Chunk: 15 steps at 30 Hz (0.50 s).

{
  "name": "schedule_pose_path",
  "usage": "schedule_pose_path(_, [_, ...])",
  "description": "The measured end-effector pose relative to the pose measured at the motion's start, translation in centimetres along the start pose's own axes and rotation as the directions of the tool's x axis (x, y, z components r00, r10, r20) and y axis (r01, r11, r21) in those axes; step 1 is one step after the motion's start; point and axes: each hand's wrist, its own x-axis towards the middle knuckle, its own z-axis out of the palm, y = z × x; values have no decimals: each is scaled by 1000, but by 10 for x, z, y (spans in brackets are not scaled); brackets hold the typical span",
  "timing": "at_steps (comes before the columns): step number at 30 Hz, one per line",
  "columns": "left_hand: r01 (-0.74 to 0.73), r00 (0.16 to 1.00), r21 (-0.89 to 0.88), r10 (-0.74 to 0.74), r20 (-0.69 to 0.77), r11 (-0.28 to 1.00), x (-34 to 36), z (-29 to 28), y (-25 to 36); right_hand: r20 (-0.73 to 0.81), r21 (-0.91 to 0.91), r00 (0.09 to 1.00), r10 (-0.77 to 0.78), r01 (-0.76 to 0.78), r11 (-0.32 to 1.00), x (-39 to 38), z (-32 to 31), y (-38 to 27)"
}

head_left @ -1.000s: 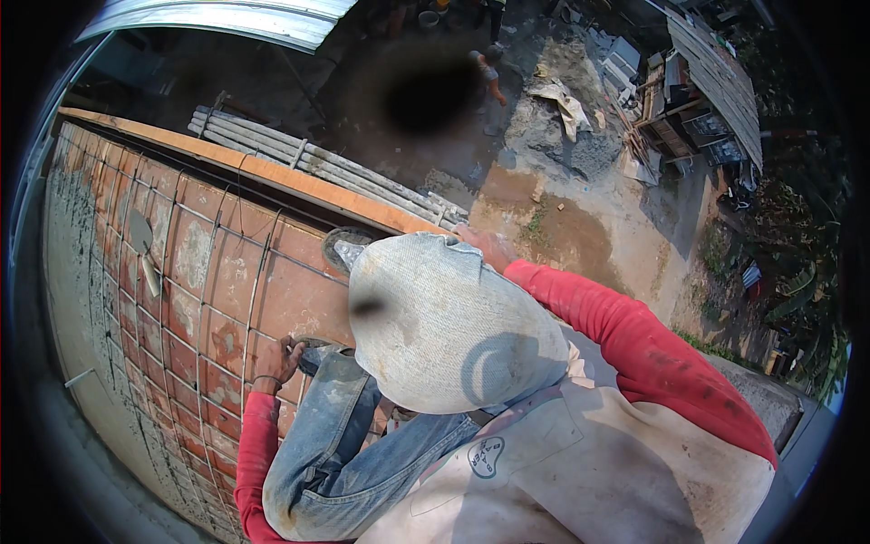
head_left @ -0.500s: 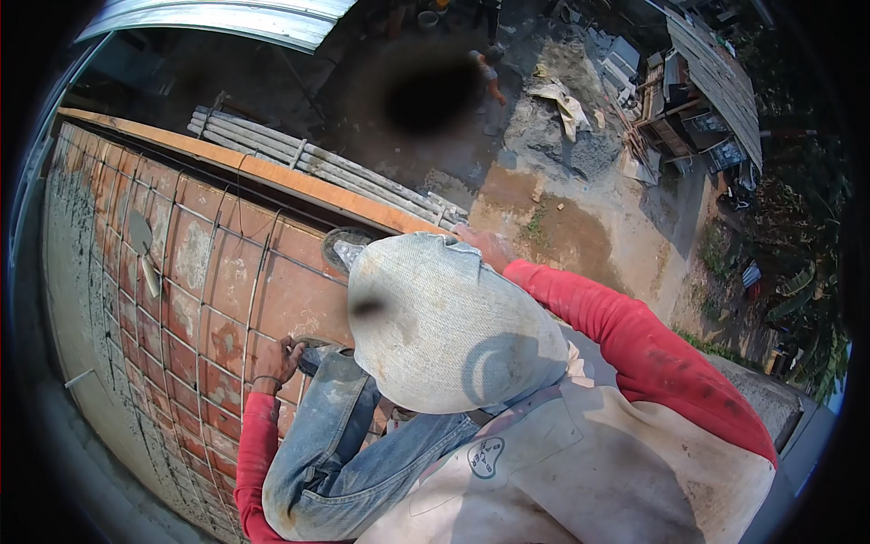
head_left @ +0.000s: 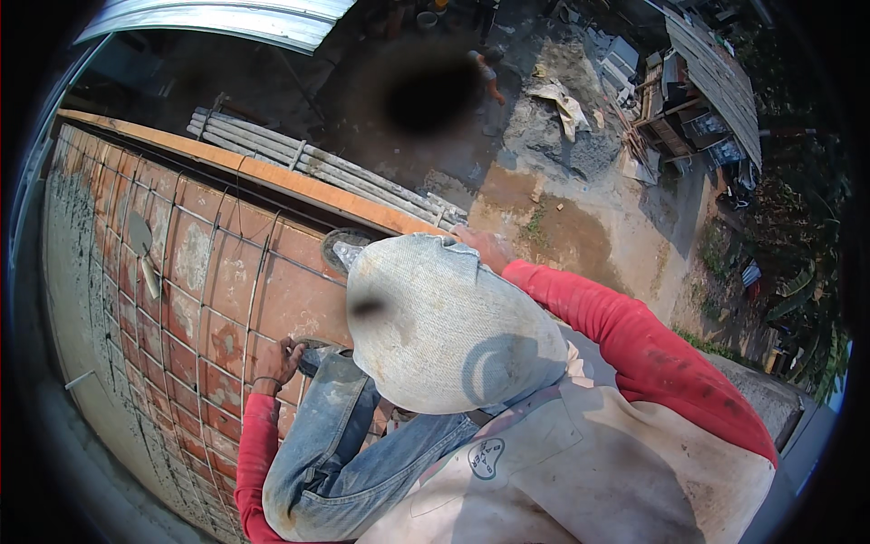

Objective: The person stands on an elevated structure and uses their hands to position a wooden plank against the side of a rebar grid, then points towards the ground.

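My left hand [head_left: 285,362] is closed beside my left shoe [head_left: 313,355], low over a steel rebar grid [head_left: 208,306]; whatever its fingers hold, if anything, is hidden. My right hand [head_left: 489,247] is bent over the near end of a long orange-brown wooden board [head_left: 335,196], fingers curled at its edge and partly covered by my raised knee [head_left: 444,317] in pale denim. Both arms wear red sleeves. Between knee and board my other shoe [head_left: 343,247] shows. Away to the left, a trowel [head_left: 140,234] lies on the grid, its pale handle toward me.
Bundled grey poles [head_left: 308,159] run beyond the board, outside the slab. Wet grey mortar [head_left: 86,308] covers the left side. Far below lie a sand pile [head_left: 566,127], a roofed shed [head_left: 711,82] and a person [head_left: 489,72]. A metal roof sheet [head_left: 263,18] overhangs at top left.
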Motion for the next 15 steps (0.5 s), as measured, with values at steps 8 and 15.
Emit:
schedule_pose_path(8, [10, 1000, 4, -10, 4, 1000, -1, -2, 4, 7, 6, 1000, 1, -1, 1000, 1, 2, 2])
schedule_pose_path(15, [16, 1000, 37, -16, 13, 999, -5, -9, 13, 24, 18, 999, 33, -33, 999, -1, -2, -3])
